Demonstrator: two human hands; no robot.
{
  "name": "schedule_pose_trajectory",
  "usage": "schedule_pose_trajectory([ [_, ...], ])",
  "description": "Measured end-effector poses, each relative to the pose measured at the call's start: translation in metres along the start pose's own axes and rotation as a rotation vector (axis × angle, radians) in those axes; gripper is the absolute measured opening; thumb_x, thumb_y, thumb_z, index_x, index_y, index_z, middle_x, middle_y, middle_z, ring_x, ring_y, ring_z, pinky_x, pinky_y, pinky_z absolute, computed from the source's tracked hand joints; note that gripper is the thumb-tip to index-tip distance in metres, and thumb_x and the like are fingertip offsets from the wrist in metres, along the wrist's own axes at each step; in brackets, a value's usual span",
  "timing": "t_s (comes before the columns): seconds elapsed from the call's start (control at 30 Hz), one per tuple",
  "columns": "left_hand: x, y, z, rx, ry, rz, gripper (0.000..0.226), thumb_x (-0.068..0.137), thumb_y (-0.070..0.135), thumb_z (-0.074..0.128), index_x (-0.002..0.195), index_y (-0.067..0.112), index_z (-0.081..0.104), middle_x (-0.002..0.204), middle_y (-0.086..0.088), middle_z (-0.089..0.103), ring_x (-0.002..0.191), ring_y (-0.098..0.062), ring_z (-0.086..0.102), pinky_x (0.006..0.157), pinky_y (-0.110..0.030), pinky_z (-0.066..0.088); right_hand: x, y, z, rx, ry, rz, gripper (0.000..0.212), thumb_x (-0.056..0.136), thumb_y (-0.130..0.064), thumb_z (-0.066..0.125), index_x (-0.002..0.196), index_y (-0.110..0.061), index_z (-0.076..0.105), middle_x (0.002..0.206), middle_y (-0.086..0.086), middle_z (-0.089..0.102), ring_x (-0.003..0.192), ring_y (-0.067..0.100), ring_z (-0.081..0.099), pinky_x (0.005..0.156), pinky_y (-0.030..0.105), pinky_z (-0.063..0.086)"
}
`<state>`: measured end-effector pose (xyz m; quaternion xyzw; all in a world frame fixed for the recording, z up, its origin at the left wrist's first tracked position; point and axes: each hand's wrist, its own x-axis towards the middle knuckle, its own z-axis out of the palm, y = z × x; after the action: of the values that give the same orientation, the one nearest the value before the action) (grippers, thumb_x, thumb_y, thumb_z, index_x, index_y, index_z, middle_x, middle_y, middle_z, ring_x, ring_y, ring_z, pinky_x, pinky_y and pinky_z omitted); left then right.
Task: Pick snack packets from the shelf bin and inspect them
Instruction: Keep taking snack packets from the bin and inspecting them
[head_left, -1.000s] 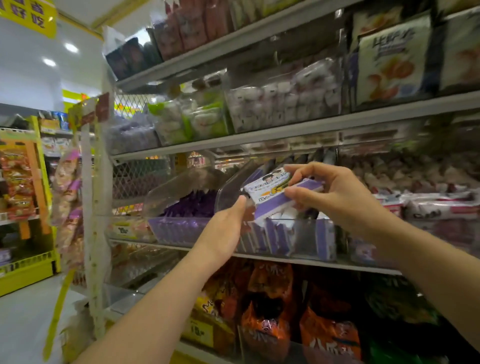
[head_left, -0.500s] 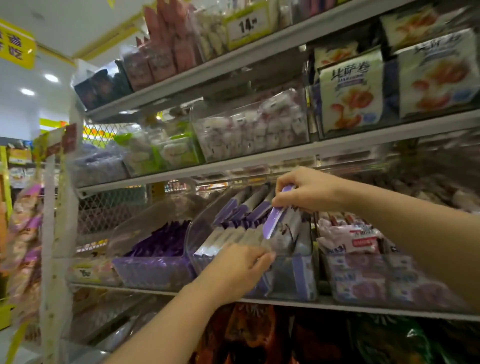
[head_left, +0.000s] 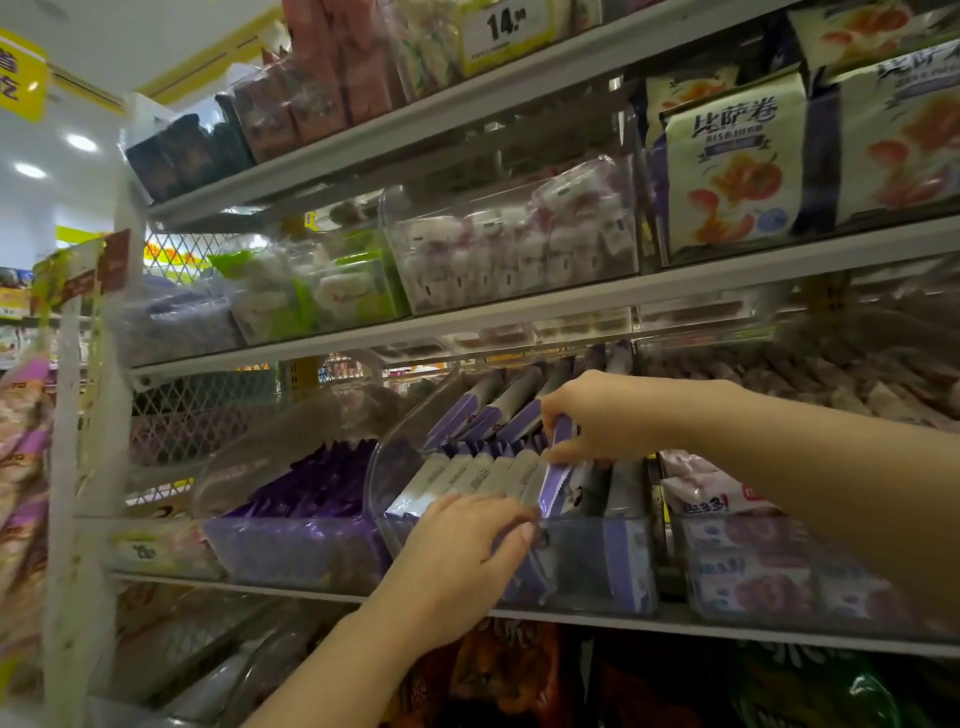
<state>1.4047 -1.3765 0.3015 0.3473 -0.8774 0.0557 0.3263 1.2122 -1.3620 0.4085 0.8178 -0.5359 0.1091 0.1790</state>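
Right hand (head_left: 597, 415) pinches the upper edge of a purple snack packet (head_left: 555, 486) standing in the clear shelf bin (head_left: 587, 566), left hand (head_left: 457, 545) resting loose-fingered on packets below-left of that pinch; judged picking step, next needing a straight lift clear of neighbours.

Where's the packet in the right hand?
Head view, centre: purple packet stands in the clear bin, right of the front packet row, pinched by the right hand, above the left hand.
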Motion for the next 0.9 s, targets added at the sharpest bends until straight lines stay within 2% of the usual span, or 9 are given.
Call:
schedule_pose_trajectory([
  [0.17,0.0,0.0,0.001,-0.001,0.005,0.001,0.024,0.099,0.04,0.038,0.102,0.037,0.061,0.094,0.023,0.058,0.095,0.004,0.05,0.101,-0.032,0.035,0.004,-0.006,0.006,-0.09,0.03,-0.008,0.029,0.092,-0.039,0.059,0.113,-0.019,0.056,0.075,-0.012,0.042,0.063,0.004,0.043,0.051,0.02,0.029],
  [0.23,0.0,-0.001,0.002,0.002,0.007,0.004,0.027,0.099,0.041,0.036,0.105,0.037,0.062,0.101,0.022,0.061,0.099,0.004,0.051,0.102,-0.031,0.033,0.002,-0.007,0.005,-0.116,0.025,0.006,0.029,0.092,-0.039,0.061,0.113,-0.019,0.057,0.082,-0.009,0.05,0.065,0.007,0.045,0.052,0.02,0.03],
  [0.3,0.0,-0.001,0.002,0.006,0.002,-0.005,0.029,0.099,0.042,0.036,0.109,0.037,0.062,0.106,0.022,0.062,0.1,0.005,0.05,0.105,-0.032,0.032,-0.002,-0.01,0.007,-0.155,-0.013,0.015,0.031,0.09,-0.039,0.063,0.114,-0.02,0.058,0.098,-0.001,0.058,0.075,0.013,0.051,0.059,0.022,0.037],
  [0.4,0.0,-0.001,0.003,-0.007,-0.014,-0.033,0.029,0.099,0.043,0.035,0.114,0.039,0.059,0.106,0.024,0.06,0.098,0.006,0.047,0.108,-0.033,0.029,-0.005,-0.021,0.016,-0.103,-0.104,-0.043,0.032,0.09,-0.043,0.062,0.114,-0.022,0.063,0.106,-0.001,0.065,0.086,0.015,0.06,0.071,0.025,0.047],
  [0.5,0.0,-0.001,0.003,-0.012,-0.011,-0.038,0.03,0.1,0.041,0.035,0.118,0.039,0.058,0.115,0.023,0.062,0.108,0.006,0.049,0.112,-0.034,0.025,-0.009,-0.025,0.013,-0.023,-0.13,-0.013,0.039,0.097,-0.05,0.046,0.098,-0.018,0.068,0.091,0.001,0.067,0.081,0.016,0.062,0.072,0.03,0.05],
  [0.6,0.0,-0.001,0.003,0.0,-0.003,-0.043,0.032,0.101,0.041,0.035,0.123,0.039,0.057,0.123,0.024,0.059,0.116,0.009,0.044,0.114,-0.032,0.022,-0.015,-0.018,0.009,-0.219,-0.077,0.059,0.038,0.1,-0.044,0.039,0.075,-0.018,0.051,0.072,0.001,0.052,0.071,0.021,0.051,0.066,0.034,0.043],
  [0.73,0.0,0.002,0.005,-0.044,0.023,-0.072,0.028,0.101,0.04,0.035,0.12,0.04,0.056,0.113,0.029,0.056,0.102,0.029,0.033,0.113,-0.029,0.021,-0.022,-0.016,0.003,-0.274,-0.241,-0.034,0.022,0.096,-0.025,0.045,0.097,-0.019,0.066,0.094,0.001,0.065,0.085,0.025,0.059,0.074,0.038,0.051],
  [0.8,0.004,0.007,0.005,-0.076,0.048,-0.052,0.027,0.101,0.04,0.036,0.119,0.042,0.055,0.111,0.031,0.053,0.102,0.026,0.034,0.115,-0.026,0.015,-0.022,-0.012,-0.007,-0.179,-0.258,-0.079,0.025,0.094,-0.02,0.049,0.106,-0.024,0.07,0.099,-0.002,0.069,0.089,0.021,0.062,0.081,0.036,0.052],
  [0.9,0.016,0.023,0.003,-0.093,0.052,0.045,0.031,0.097,0.043,0.033,0.117,0.041,0.057,0.112,0.032,0.054,0.111,0.016,0.039,0.113,-0.02,0.004,-0.024,-0.003,-0.018,-0.109,-0.251,-0.085,0.023,0.092,-0.022,0.057,0.108,-0.028,0.073,0.1,-0.007,0.072,0.085,0.013,0.062,0.08,0.026,0.049],
])
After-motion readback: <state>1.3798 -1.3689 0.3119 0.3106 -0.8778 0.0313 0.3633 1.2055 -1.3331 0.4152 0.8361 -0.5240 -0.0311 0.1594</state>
